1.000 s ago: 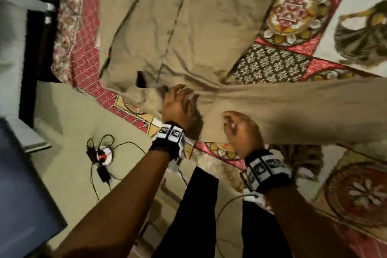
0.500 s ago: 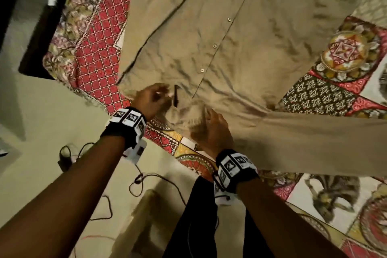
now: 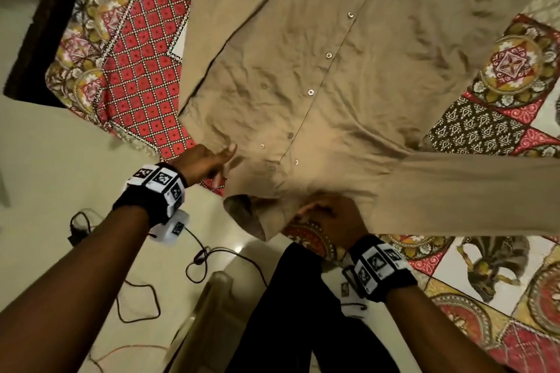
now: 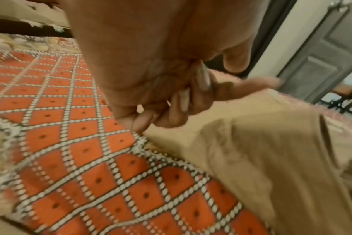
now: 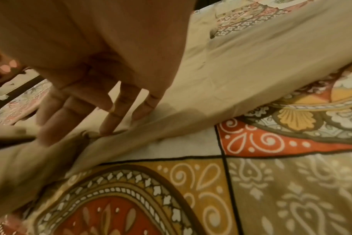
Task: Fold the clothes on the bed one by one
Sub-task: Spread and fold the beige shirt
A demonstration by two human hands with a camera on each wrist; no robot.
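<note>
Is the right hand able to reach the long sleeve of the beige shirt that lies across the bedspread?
Probably yes. The right hand already rests its fingers on the beige shirt near the collar, and the sleeve lies flat beside it, with nothing between.

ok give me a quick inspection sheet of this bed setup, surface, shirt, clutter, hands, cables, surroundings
Surface: bed with a patterned red, gold and white bedspread; its near edge meets the floor side.
Job's things: one tan button-up shirt spread buttons up, wrinkled, one sleeve lying across to the right, collar at the near edge.
Clutter: nothing seen on the bed besides the shirt.
Hands: left hand at the shirt's near left edge, fingers curled, whether it grips cloth is unclear; right hand rests with straight fingers on the cloth near the collar.
Cables: dark cables loose on the floor, beside the person's legs.
Surroundings: pale floor, dark bed frame, a grey door.
</note>
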